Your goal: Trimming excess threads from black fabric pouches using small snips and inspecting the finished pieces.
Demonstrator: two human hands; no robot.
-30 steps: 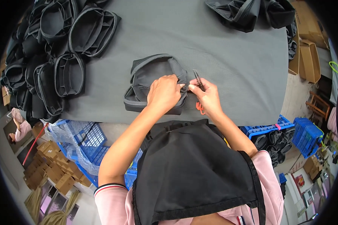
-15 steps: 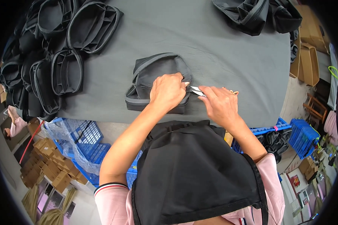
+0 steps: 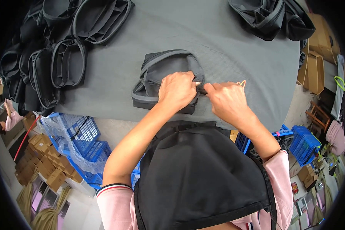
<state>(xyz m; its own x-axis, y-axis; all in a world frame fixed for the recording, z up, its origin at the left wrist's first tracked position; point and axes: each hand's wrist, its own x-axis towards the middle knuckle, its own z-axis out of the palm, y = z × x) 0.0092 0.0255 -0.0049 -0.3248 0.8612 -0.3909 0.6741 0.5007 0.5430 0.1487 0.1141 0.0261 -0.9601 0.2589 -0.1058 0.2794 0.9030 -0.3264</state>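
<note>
A black pouch (image 3: 168, 66) with a grey lining and a raised, curved rim lies open on the table in front of me. My left hand (image 3: 176, 91) is closed on its right-hand edge, the thumb tip showing beside the rim. Close by on the right, my right hand (image 3: 229, 99) is curled into a fist, thumb and forefinger pressed together against that same edge. Within this fist are thread snips (image 3: 242, 83); only their loop stands out behind the fingers, and the blades are hidden.
Many similar black pouches (image 3: 68, 63) are heaped at the table's left, and a few more (image 3: 258, 19) sit at the far right. Blue plastic crates (image 3: 82, 132) stand below the near edge on both sides. Cardboard boxes (image 3: 315, 73) are beyond the right edge.
My right hand has closed, and the snips' blades, bare before, are now out of sight. Its fingertips have come against the pouch's edge. The whole table scene has shifted slightly in view.
</note>
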